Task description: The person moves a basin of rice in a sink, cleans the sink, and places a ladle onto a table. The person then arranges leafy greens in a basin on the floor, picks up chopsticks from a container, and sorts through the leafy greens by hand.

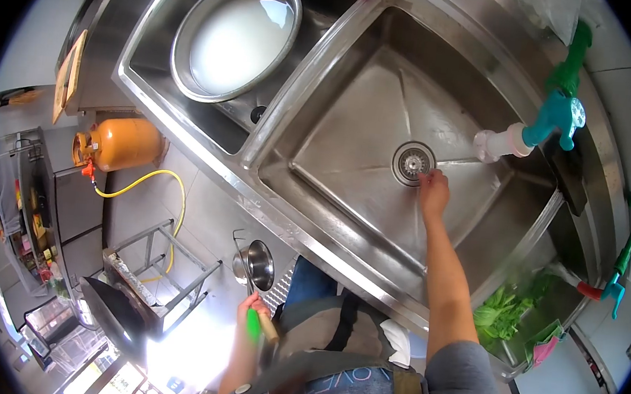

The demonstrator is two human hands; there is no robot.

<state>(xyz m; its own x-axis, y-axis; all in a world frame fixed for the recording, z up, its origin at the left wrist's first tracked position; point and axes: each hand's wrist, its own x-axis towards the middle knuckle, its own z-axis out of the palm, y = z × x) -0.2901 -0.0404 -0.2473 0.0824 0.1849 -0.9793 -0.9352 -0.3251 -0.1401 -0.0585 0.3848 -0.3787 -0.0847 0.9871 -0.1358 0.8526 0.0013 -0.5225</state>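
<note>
In the head view my right hand (433,194) reaches into the middle basin (352,125) of a steel sink. Its fingers are curled together at the edge of the round drain strainer (414,164); whether they grip anything is hidden. My left hand (251,313) is low, in front of my body, closed around a ladle (256,265) with a shiny metal bowl and a wooden handle end. A thin metal rod (242,249) with a hooked end runs alongside it, out of the same hand.
A large metal basin (180,50) of cloudy liquid sits in the left sink. A teal tap (555,120) overhangs the middle basin. Leafy greens (502,315) lie in the right one. An orange gas cylinder (129,145), yellow hose (181,193) and metal stand (184,283) are on the floor side.
</note>
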